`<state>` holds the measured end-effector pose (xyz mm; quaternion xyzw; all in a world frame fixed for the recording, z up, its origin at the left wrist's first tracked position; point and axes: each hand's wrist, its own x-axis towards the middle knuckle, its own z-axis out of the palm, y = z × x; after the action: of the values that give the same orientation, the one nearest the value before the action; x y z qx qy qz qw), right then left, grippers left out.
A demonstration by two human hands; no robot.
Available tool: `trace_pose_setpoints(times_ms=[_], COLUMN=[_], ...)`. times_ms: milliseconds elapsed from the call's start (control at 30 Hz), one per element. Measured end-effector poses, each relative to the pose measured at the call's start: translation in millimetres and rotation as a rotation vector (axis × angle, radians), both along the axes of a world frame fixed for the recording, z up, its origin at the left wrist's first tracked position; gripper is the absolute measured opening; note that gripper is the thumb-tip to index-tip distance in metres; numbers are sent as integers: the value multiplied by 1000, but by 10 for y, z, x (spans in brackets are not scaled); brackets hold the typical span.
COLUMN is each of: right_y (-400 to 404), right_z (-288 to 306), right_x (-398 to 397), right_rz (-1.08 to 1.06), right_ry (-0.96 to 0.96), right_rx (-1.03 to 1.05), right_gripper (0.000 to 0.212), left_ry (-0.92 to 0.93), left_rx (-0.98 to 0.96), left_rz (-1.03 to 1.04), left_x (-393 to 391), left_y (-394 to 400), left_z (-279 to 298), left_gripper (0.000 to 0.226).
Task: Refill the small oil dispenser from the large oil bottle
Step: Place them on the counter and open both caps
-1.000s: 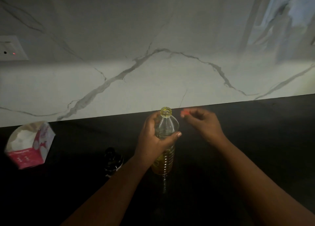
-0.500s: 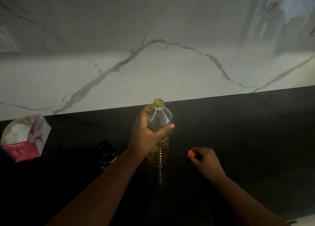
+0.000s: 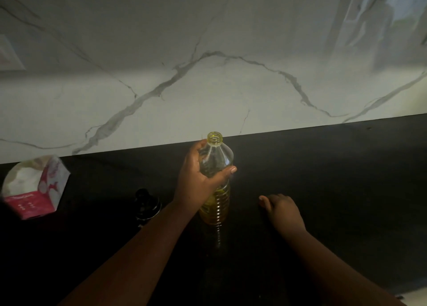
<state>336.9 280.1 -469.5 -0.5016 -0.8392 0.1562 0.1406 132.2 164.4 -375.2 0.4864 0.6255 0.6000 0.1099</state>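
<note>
Left hand (image 3: 198,176) grips the uncapped large oil bottle (image 3: 216,181) at frame centre; right hand (image 3: 283,209), loosely curled, rests on the desk (image 3: 335,178). Next, likely open the dark dispenser (image 3: 147,205) lower left, then pour.

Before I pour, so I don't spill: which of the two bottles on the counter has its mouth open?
The large clear oil bottle, gripped by the left hand: its threaded mouth is uncapped. The small dark dispenser to its left looks capped.

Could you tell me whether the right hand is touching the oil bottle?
Apart: the head view shows dark counter between the right hand and the oil bottle.
</note>
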Motion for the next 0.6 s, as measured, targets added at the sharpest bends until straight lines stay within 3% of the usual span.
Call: trace_pose_setpoints(times_ms=[133, 300, 467, 600], right_y=[96, 160, 143, -3], right_z=[3, 27, 153, 367], right_x=[-23, -57, -56, -99], right_rz=[-156, -272, -349, -375], right_ry=[120, 234, 436, 612], right_rx=[-234, -342, -363, -391], right_gripper=[18, 13, 24, 34], left_ry=[1, 13, 12, 28], left_rx=[2, 12, -7, -126], left_rz=[-4, -10, -5, -20], left_x=[0, -22, -29, -57], left_y=[12, 10, 8, -27], left_z=[1, -19, -25, 28], left_gripper=[91, 89, 87, 102])
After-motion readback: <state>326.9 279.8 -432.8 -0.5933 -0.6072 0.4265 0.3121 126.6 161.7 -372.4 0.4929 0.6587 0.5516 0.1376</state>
